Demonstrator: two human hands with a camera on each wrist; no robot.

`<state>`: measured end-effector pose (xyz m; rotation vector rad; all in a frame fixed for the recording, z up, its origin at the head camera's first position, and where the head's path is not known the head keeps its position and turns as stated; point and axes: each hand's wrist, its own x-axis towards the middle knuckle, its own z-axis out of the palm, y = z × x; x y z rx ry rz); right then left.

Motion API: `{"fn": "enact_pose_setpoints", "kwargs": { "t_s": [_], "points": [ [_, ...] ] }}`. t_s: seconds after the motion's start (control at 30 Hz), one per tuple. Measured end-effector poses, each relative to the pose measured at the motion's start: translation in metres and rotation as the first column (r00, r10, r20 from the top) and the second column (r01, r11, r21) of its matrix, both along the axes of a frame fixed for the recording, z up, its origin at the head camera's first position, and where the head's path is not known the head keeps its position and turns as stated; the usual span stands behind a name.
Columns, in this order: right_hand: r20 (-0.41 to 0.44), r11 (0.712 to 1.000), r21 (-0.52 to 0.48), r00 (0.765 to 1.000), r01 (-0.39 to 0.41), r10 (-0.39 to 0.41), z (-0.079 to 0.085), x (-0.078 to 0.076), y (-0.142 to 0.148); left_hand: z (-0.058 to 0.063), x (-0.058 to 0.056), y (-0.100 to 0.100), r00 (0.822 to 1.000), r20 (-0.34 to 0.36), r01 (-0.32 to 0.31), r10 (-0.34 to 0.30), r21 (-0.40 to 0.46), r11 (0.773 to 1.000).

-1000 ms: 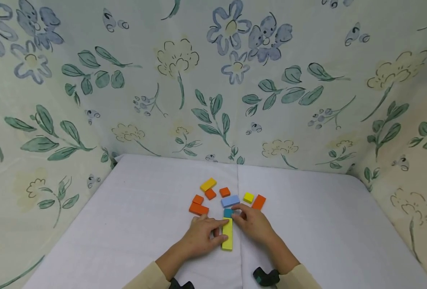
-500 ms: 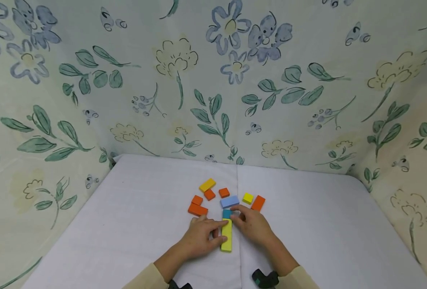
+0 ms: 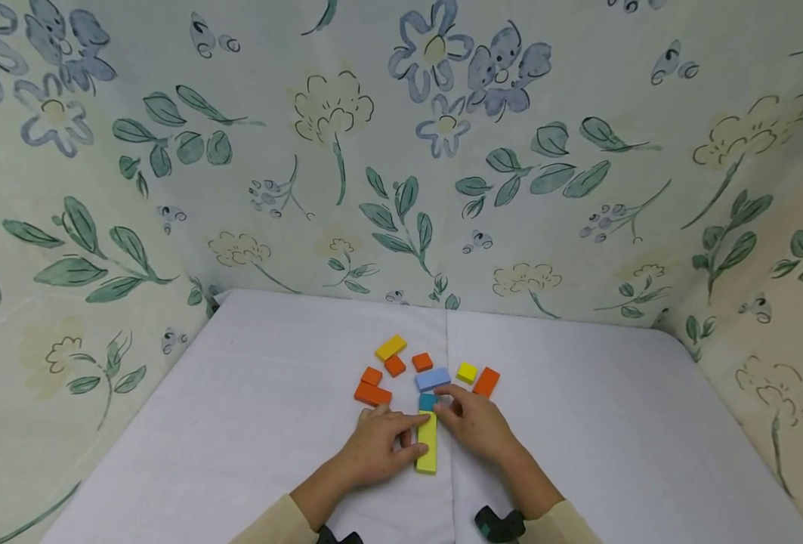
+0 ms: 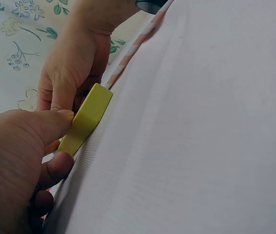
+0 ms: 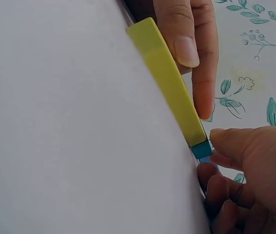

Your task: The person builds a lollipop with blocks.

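A long yellow block (image 3: pixel 427 446) lies lengthwise on the white cloth, its far end meeting a small teal block (image 3: pixel 427 401). My left hand (image 3: pixel 377 447) rests its index fingertip on the yellow block near that joint, with the thumb farther down along its left side. From the right, my right hand (image 3: pixel 477 425) pinches the teal block by its right side with thumb and index finger. The right wrist view shows the teal block (image 5: pixel 202 149) flush with the yellow block (image 5: pixel 172 87). In the left wrist view the yellow block (image 4: pixel 86 119) hides the teal one.
Just beyond the teal block lies a light blue block (image 3: pixel 433 378). Around it are a small yellow block (image 3: pixel 467 372), an orange block (image 3: pixel 486 381) at right, a yellow-orange block (image 3: pixel 390 347) and several orange blocks (image 3: pixel 372 394) at left. Floral fabric (image 3: pixel 347 151) hangs behind the table.
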<state>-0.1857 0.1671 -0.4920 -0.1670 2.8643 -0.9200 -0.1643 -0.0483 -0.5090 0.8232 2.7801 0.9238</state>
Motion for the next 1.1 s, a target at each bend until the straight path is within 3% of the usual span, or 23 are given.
{"fn": "enact_pose_setpoints", "kwargs": {
  "t_s": [0.33,0.57,0.73,0.9,1.1],
  "points": [
    [0.013,0.995,-0.094,0.999,0.036,-0.035,0.008,0.000,0.007,-0.001,0.001,-0.001,0.998,-0.063,0.017,-0.015,0.026,1.000],
    [-0.012,0.991,-0.061,0.992,0.121,-0.122,0.014,-0.005,0.018,-0.001,0.001,-0.001,0.997,-0.070,0.018,-0.016,0.024,1.000],
    [-0.020,0.968,-0.035,0.968,0.248,-0.249,0.018,-0.010,0.033,-0.001,0.001,-0.001,0.999,-0.044,0.008,-0.008,0.009,1.000],
    [0.037,0.929,-0.004,0.928,0.370,-0.370,0.017,-0.012,0.050,-0.001,0.001,0.000,1.000,-0.027,0.006,-0.006,0.004,1.000],
    [0.102,0.910,0.079,0.904,0.408,-0.414,0.013,-0.014,0.057,-0.001,0.001,0.000,1.000,-0.031,0.004,-0.004,0.009,1.000]
  ]
}}
